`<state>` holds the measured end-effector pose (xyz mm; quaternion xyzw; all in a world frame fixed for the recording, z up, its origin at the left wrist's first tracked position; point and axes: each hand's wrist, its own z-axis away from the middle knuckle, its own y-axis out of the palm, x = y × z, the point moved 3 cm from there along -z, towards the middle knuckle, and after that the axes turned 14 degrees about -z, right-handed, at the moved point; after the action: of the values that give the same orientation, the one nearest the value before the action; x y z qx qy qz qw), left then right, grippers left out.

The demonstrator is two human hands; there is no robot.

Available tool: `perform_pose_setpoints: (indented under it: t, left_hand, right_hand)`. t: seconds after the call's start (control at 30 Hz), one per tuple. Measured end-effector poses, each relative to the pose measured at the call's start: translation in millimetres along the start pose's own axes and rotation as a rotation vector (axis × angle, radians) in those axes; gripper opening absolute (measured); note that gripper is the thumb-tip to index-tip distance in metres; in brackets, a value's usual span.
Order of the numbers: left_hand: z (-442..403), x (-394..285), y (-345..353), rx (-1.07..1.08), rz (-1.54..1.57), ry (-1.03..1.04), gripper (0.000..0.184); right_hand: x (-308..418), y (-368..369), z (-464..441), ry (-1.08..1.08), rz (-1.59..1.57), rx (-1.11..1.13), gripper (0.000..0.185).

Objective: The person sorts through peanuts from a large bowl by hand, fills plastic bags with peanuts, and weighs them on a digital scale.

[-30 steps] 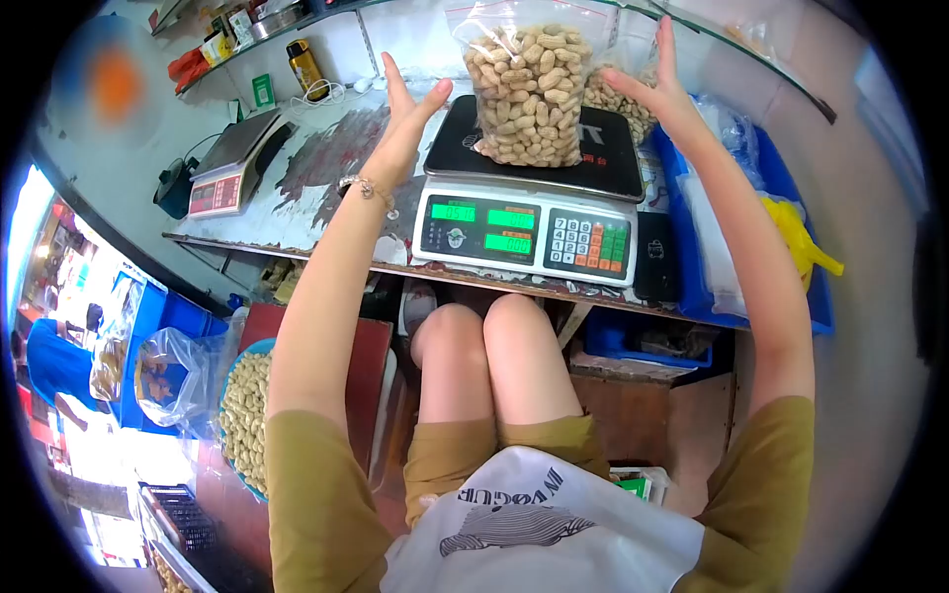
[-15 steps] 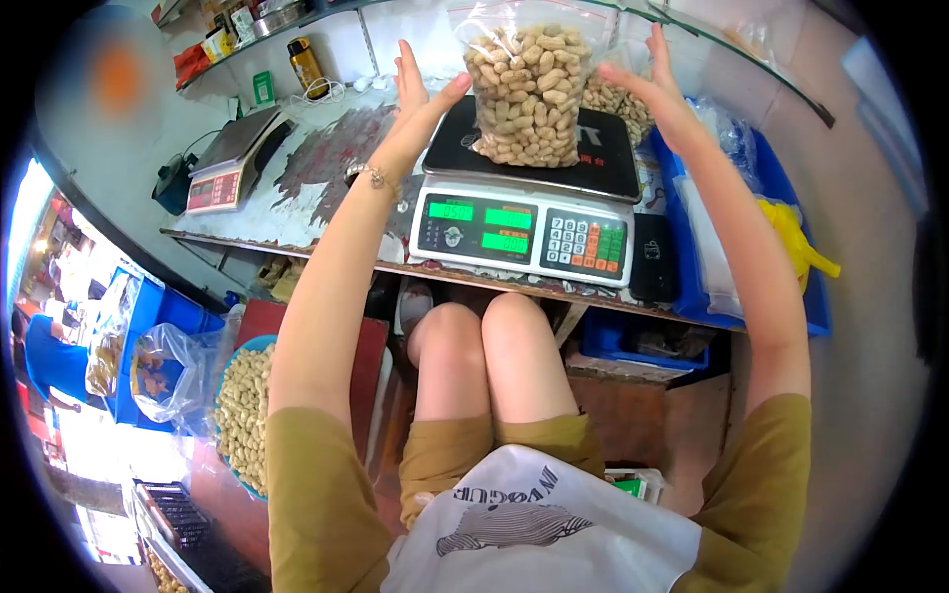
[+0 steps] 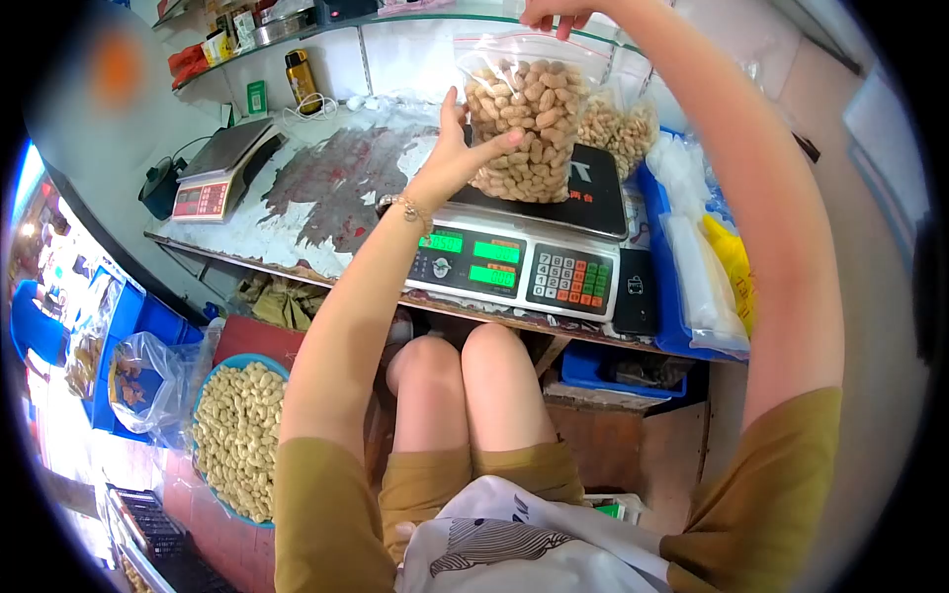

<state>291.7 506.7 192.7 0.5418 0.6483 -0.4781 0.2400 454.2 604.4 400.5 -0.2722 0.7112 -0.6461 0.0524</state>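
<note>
A clear zip bag of peanuts stands upright on the black plate of a digital scale. My left hand holds the bag's left side, its thumb lying across the front; some fingers are partly hidden. Above the bag, my right hand is bent downward with curled fingers at the bag's top edge, and the frame's border cuts off part of it. The scale's green displays are lit. Behind the bag on the right sits another clear bag of peanuts.
A blue bin with plastic bags stands right of the scale, beside a black phone-like slab. A second scale is at the left, under a glass shelf. A blue basin of peanuts stands low at left.
Both hands were spread beside the bag. My left hand has come onto the bag's left side; my right hand has moved up and left to its top. The view has shifted slightly.
</note>
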Motion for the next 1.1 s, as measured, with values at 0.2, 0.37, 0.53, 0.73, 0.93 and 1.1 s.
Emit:
perform_pose_setpoints:
  t: [0.2,0.37,0.53,0.73,0.93,1.1]
  left_hand:
    - [2.8,-9.4,9.4,0.009,0.151,0.114,0.120]
    - [-2.3,-4.2,8.4,-0.006,0.076,0.143,0.108]
    - [-13.8,14.1,9.8,-0.056,-0.031,0.200,0.098]
    - [-19.3,19.6,12.6,-0.126,-0.040,0.184,0.097]
    - [-12.7,10.5,1.0,-0.134,-0.130,0.058,0.113]
    - [3.0,-5.1,-49.8,-0.094,-0.258,0.072,0.127]
  right_hand:
    - [12.5,47.3,-22.9,0.257,0.047,0.426,0.032]
    - [1.2,60.9,-14.5,0.337,-0.098,0.635,0.036]
    - [-22.2,53.4,-11.1,0.267,-0.247,0.710,0.037]
    - [-23.0,35.3,5.2,0.185,-0.213,0.448,0.028]
    - [-39.5,18.0,5.0,0.071,-0.394,0.366,0.023]
    - [-37.3,-21.9,20.2,-0.101,-0.529,0.110,0.022]
